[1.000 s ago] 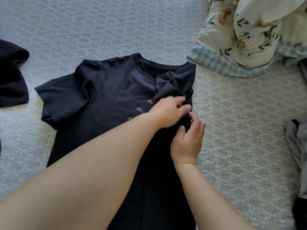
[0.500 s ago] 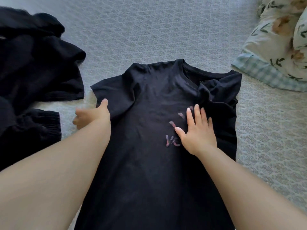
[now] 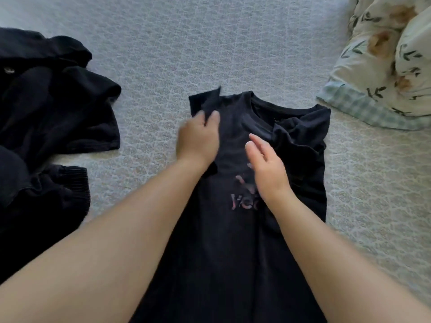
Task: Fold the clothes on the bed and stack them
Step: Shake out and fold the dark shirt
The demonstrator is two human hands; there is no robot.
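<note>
Folding: left sleeve of the black T-shirt (image 3: 224, 241) now going in; half a second back the left hand was out at the sleeve edge on the bed, sleeve still spread flat.
Left hand: left hand (image 3: 198, 138) grips the left sleeve (image 3: 205, 101), fingers curled on the cloth, sleeve lifted and carried over the shirt's left shoulder.
Right hand: right hand (image 3: 265, 166) was pressed flat on the chest print, now raised a bit above it, fingers straight and loose, holding nothing.
Shirt position: front up on the bed (image 3: 233, 43), mid-view, neck away from the person; pink print (image 3: 242, 201) partly under the right wrist.
Right sleeve: right sleeve (image 3: 300, 131) already tucked in, bunched, unchanged.
Meaning: both sides nearly folded; likely next is smoothing, then folding the hem up.
Risk: bunched right side may leave an uneven fold.
Other clothes: dark garments (image 3: 46, 136) heaped at left, unfolded; no stack visible.
Also: floral quilt (image 3: 384, 66) upper right.
</note>
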